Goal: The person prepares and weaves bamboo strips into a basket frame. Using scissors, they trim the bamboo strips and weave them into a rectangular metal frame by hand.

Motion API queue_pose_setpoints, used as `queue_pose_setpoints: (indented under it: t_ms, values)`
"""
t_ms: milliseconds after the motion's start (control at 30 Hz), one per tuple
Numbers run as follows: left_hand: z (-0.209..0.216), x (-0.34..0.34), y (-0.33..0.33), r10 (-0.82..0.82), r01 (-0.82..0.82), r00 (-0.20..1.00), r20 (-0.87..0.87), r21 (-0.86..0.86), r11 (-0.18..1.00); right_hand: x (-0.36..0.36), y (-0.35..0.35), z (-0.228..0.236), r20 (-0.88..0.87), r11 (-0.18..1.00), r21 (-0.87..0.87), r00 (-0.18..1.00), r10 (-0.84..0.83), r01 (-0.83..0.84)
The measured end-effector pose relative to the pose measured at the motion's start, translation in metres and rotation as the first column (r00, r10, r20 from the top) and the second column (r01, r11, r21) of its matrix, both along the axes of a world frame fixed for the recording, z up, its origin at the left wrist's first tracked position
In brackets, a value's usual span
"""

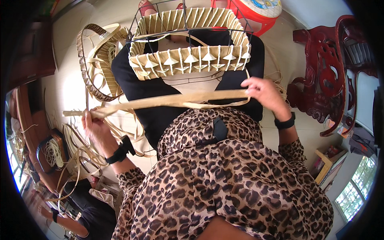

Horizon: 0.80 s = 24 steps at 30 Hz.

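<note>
The person sits with a half-woven basket (188, 40) resting on the lap, its black wire frame (160, 18) standing above the woven band of pale strips, and holds a long flat strip (172, 100) stretched across the lap just below the basket's near wall. The left hand (95, 124) is closed around the strip near its left end, thumb on top, with a short stub poking out past the fist toward the left. The right hand (262, 92) is closed on the other end, fingers curled over it where a thinner strand loops back under the basket's near right corner. The strip lies nearly level, a little lower at the left, and is apart from the basket wall rather than touching it. To work this strip well, it seems wise to keep both grips firm and the strip flat, not twisted, so that it bends evenly and does not crack along its grain; the pull should probably come gently from both ends at once. The basket looks loosely balanced on the knees, so a sharp tug could tip it. On the floor (72, 88) to the left lie a round woven hoop (94, 60) and loose coils of strip (80, 152), near enough to snag the free end. A carved dark wooden chair (324, 72) stands to the right.
</note>
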<state>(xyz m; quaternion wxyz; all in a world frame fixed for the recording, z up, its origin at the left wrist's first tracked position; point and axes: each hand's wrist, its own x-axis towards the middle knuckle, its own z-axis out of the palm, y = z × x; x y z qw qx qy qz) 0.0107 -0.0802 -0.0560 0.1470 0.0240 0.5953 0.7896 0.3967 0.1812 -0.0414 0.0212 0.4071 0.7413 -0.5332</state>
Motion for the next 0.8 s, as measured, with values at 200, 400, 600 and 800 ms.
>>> queue_pose_setpoints:
  t_ms: [200, 400, 600, 800]
  values:
    - [0.003, -0.025, -0.040, 0.268, -0.273, 0.961, -0.062, -0.091, 0.958, -0.001, -0.034, 0.006, 0.282, 0.884, 0.318, 0.924, 0.258, -0.343]
    - [-0.002, -0.029, -0.050, 0.334, -0.334, 0.942, -0.015, -0.076, 0.939, 0.025, -0.024, 0.006, 0.110, 0.942, 0.269, 0.978, 0.176, -0.200]
    - [-0.003, -0.018, -0.034, 0.351, -0.344, 0.936, 0.007, -0.176, 0.922, 0.050, -0.004, 0.001, -0.011, 0.853, 0.518, 0.998, -0.061, 0.058]
    - [-0.002, -0.021, -0.031, 0.265, -0.260, 0.964, 0.014, -0.140, 0.955, 0.063, 0.010, -0.005, 0.087, 0.734, 0.674, 0.977, -0.193, 0.085]
